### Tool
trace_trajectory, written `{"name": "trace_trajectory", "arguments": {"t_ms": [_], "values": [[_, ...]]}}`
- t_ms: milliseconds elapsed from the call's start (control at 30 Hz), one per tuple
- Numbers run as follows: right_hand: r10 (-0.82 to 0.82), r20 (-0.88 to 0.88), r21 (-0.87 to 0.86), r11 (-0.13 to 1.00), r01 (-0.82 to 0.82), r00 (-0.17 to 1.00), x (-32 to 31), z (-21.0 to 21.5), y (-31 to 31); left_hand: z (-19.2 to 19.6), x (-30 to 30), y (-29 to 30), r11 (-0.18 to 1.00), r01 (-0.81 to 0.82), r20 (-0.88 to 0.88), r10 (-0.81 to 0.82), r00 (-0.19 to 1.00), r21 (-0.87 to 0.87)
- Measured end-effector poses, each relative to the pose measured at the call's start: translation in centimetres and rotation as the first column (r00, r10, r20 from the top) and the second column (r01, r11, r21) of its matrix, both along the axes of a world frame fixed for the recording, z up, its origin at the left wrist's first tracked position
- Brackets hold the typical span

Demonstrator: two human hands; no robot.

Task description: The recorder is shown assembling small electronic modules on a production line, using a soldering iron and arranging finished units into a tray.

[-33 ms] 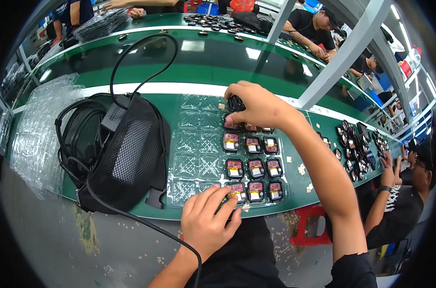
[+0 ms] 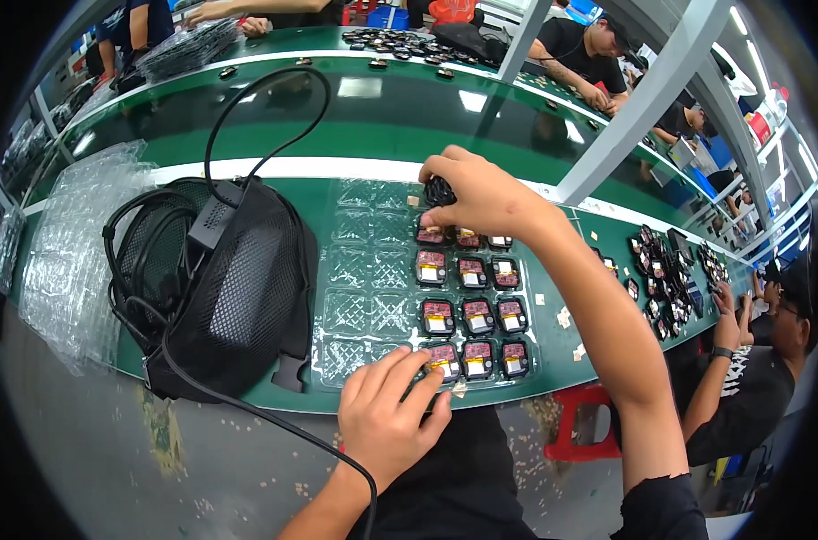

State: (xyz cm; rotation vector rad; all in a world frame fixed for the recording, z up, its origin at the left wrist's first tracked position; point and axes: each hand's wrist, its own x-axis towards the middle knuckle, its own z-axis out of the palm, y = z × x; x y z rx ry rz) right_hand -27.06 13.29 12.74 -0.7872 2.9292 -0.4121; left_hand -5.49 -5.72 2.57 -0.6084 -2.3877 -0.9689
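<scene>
A clear plastic blister tray (image 2: 347, 310) lies on the green bench, with bare pockets on its left side. Small square electronic modules (image 2: 478, 315), black-cased with red boards and white and yellow labels, fill several pockets on the right. At the far row, my right hand (image 2: 481, 196) has its fingers and thumb closed around a dark module (image 2: 439, 191), mostly covered by the hand. My left hand (image 2: 389, 409) rests at the tray's near edge, fingers stretched out and apart, fingertips against a module (image 2: 443, 358) in the nearest row.
A black mesh bag (image 2: 238, 279) with a looping cable stands left of the tray. Stacked clear trays (image 2: 76, 252) lie farther left. Loose modules (image 2: 665, 279) are heaped on the right, near a co-worker (image 2: 742, 360). A grey metal post (image 2: 643, 103) rises beyond my right forearm.
</scene>
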Motion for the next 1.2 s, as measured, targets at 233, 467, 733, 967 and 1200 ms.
{"name": "trace_trajectory", "arguments": {"t_ms": [233, 467, 733, 967, 1200], "values": [[-0.032, 0.047, 0.057, 0.998, 0.029, 0.998, -2.3, -0.7, -0.1, 0.2, 0.1, -0.1, 1.0, -0.011, 0.026, 0.011, 1.0, 0.001], [-0.029, 0.005, 0.075, 0.997, 0.029, 1.0, -2.7, -0.1, -1.1, 0.1, 0.0, -0.1, 1.0, -0.008, 0.024, 0.008, 1.0, 0.006], [0.042, 0.024, 0.051, 0.998, -0.043, 0.999, -3.6, -1.3, -3.6, 0.4, 0.1, -0.2, 1.0, 0.005, 0.04, -0.005, 0.999, -0.001], [0.021, -0.023, 0.011, 1.0, -0.021, 1.0, -3.8, -1.6, -4.4, 0.2, 0.0, -0.3, 1.0, -0.001, 0.023, 0.001, 1.0, 0.001], [0.004, -0.044, -0.027, 1.0, -0.006, 0.999, -4.0, -1.7, -7.2, 0.2, 0.0, -0.3, 1.0, 0.013, 0.027, -0.012, 1.0, -0.013]]}}
